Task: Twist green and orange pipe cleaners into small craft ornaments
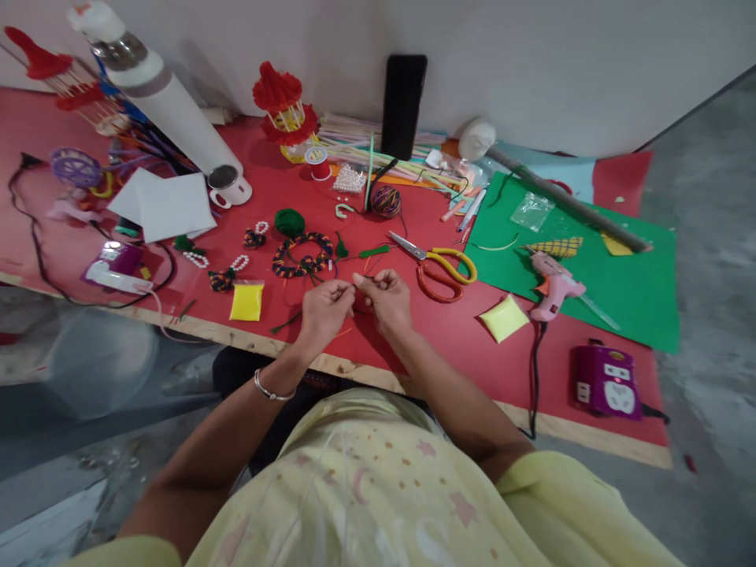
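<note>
My left hand (327, 312) and my right hand (387, 299) meet above the table's front part, thumbs and fingertips pinched together. Between them runs a thin dark strand of yarn (356, 285), mostly covered by the fingers. Just beyond my left hand lies a braided ring of multicoloured yarn (303, 256). A green crochet hook (374, 251) rests beyond my right hand, and scissors (440, 264) with yellow and red handles lie open to its right. A green yarn ball (289, 222) and a multicoloured yarn ball (386, 201) sit farther back. Loose yarn ends lie near my wrists.
A pink glue gun (554, 287) lies on green sheet (626, 291) at right, near a purple power box (607, 380). Yellow packets (246, 302), a white mug (230, 191) and bead loops stand left. A phone (404, 106) leans on the wall.
</note>
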Tool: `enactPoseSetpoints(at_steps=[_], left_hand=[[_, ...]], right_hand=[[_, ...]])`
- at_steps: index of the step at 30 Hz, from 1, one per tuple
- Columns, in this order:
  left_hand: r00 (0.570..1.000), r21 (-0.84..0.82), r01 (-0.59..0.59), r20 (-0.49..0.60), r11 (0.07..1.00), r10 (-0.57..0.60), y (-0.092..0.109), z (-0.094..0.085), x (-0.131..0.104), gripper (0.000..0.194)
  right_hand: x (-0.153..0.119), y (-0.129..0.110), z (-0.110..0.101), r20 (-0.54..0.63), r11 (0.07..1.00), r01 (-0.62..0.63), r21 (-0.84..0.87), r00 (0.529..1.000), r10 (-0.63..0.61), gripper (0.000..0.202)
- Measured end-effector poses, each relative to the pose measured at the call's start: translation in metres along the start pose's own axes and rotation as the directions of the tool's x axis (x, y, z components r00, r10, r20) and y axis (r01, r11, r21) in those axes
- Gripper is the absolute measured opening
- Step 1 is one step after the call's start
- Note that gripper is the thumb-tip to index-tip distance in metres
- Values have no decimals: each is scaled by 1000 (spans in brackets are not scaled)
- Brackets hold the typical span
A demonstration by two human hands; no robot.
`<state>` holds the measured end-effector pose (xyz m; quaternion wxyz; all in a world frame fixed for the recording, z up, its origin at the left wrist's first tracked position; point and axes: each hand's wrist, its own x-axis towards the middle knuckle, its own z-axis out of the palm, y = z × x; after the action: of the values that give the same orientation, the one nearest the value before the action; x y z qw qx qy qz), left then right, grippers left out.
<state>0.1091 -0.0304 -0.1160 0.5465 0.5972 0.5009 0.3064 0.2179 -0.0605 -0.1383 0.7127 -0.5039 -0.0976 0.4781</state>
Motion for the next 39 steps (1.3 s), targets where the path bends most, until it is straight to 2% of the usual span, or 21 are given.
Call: enactPoseSetpoints(at_steps=[4,8,11,13,15,17,19,22,26,33,39], left_hand=[[1000,57,-5,-28,998,7,5,-1,-1,9],[1000,83,19,-25,996,-17,1,-2,0,13],[993,236,-98,-38,967,110,-3,-4,-1,25],[976,355,-197,-13,914,216,-4,-6,-3,19],[965,401,-252,38,881,259,-6,-7,-5,20],[969,383,-244,73,891,234,-7,-7,-7,21],[983,326,-183,86,928,163,-6,-7,-7,20],[994,191,-86,88,978,70,-4,-7,-4,22],[998,41,-10,69,999,7,-2,-7,-1,22],[999,69,-28,-22,997,30,-9,-3,0,21],[995,2,16,-94,1000,-16,-14,-7,3,19]], right_hand=[[-2,2,0,14,1000,-4,-20,1000,5,49],[-3,3,0,37,1000,1,3,999,-1,47],[-1,4,-1,42,1000,14,11,999,-14,47],[0,4,-2,43,1000,18,10,999,-18,48],[0,5,-2,38,1000,17,2,999,-17,48],[0,5,-2,27,1000,9,-9,1000,-9,49],[-1,5,-1,14,1000,2,-20,1000,-2,50],[-1,4,-1,7,1000,6,-31,1000,-6,49],[-2,3,0,-8,999,-3,-36,1000,3,49],[-3,-3,-1,23,998,-41,-44,999,42,48],[-8,-14,-4,46,975,-214,-54,975,217,50]])
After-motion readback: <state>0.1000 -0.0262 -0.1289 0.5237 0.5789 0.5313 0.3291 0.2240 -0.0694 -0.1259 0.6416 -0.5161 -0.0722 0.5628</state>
